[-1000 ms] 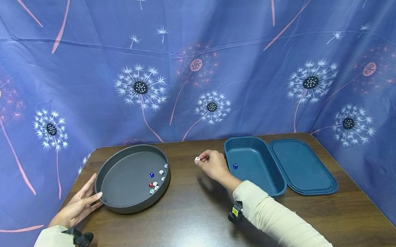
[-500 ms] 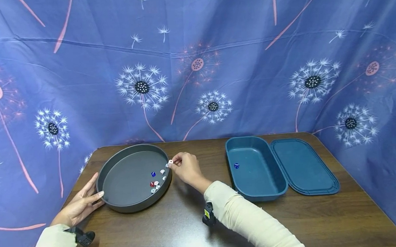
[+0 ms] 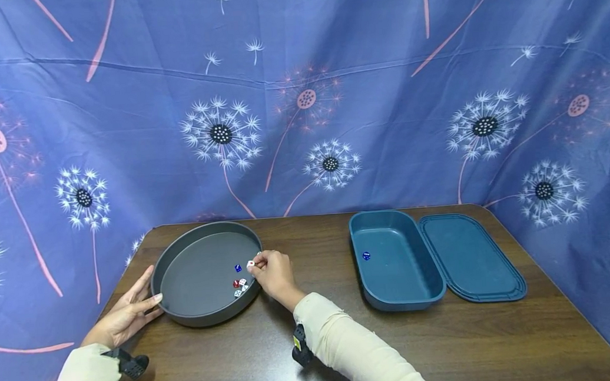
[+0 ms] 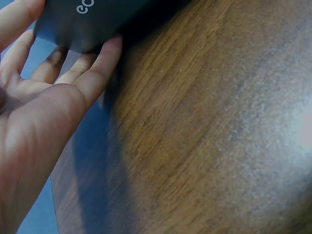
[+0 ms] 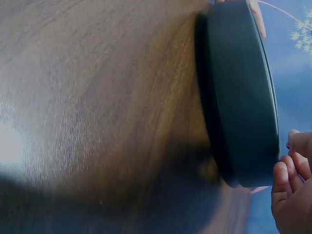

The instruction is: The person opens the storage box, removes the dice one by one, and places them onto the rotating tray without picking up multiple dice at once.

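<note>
My left hand (image 3: 125, 315) holds the left side of a dark grey round pan (image 3: 197, 321), the thumb at its rim. In the left wrist view, fingertips (image 4: 113, 45) touch the pan's outer wall. Over the pan's right rim, my right hand (image 3: 277, 277) pinches a white die (image 3: 250, 264) with a red mark. Inside the pan lie a blue die (image 3: 238, 268), a red die (image 3: 236, 284) and several white dice (image 3: 238, 293), some possibly hidden behind the hand. The right wrist view shows the right fingers close to the rim; the die is barely visible there.
A teal rectangular container (image 3: 403, 306) stands to the right with one blue die (image 3: 366, 256) in it. Its teal lid (image 3: 471, 255) lies flat beside it. Behind the wooden table (image 3: 320, 260) hangs a blue dandelion-patterned cloth (image 3: 385, 120).
My right hand has moved left from beside the teal container to above the pan's right rim, carrying the white die. The left hand stays at the pan.
</note>
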The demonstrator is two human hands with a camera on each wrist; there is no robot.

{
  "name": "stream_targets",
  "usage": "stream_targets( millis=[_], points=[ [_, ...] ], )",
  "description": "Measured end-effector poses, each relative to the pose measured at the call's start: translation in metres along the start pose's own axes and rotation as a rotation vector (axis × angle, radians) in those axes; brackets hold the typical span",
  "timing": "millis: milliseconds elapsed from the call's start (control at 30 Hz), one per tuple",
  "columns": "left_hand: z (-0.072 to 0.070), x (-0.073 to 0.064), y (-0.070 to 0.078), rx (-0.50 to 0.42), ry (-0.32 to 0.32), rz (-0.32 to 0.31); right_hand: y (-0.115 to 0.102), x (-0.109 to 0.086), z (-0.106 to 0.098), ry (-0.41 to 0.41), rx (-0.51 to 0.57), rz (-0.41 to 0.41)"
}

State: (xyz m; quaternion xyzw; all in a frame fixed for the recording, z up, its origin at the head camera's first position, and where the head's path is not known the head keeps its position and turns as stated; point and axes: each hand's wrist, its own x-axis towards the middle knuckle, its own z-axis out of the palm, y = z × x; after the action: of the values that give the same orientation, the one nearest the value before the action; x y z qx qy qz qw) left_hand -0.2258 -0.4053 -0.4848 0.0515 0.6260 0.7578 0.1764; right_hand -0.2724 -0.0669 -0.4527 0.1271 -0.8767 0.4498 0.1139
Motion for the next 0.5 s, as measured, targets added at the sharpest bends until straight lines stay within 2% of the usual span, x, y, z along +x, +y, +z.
stream_targets(
  millis=[267,500],
  points=[
    [0.001,-0.002,0.000,0.004,-0.016,0.015,-0.002,-0.001,0.005,0.014,-0.022,0.011],
    [0.001,-0.001,-0.001,-0.012,-0.019,0.021,0.000,0.003,-0.008,0.036,0.024,-0.017]
  ],
)
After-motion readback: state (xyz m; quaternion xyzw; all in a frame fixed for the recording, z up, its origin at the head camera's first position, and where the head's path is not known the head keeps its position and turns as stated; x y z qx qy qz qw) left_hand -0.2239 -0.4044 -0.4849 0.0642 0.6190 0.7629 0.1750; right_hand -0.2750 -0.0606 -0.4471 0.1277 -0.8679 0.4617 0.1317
